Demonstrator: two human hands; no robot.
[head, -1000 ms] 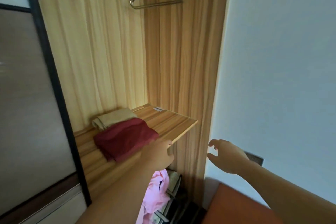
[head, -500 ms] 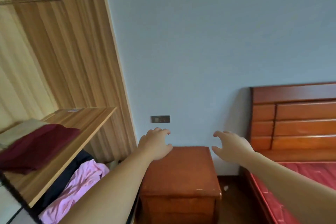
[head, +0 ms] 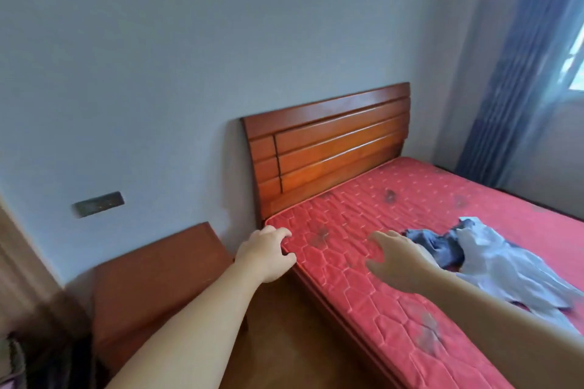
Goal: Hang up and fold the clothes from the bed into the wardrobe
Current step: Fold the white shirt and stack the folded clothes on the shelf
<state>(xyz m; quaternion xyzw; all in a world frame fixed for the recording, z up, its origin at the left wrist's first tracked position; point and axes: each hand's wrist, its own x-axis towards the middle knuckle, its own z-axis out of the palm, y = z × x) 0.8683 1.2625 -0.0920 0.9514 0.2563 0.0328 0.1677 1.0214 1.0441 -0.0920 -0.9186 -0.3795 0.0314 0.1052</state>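
Empty hands (head: 331, 254) over red bed (head: 363, 294)

I read soft daylight entering from the window (head: 573, 63) at upper right. The wall (head: 158, 57) is evenly lit. Wide-angle distortion bends the edges; slight motion blur softens the lower-left corner.

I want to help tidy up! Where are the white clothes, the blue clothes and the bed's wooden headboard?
white clothes (head: 505, 259): head view, middle of the crumpled cloth.
blue clothes (head: 437, 245): head view, its dark folds.
headboard (head: 331, 148): head view, centre slats.
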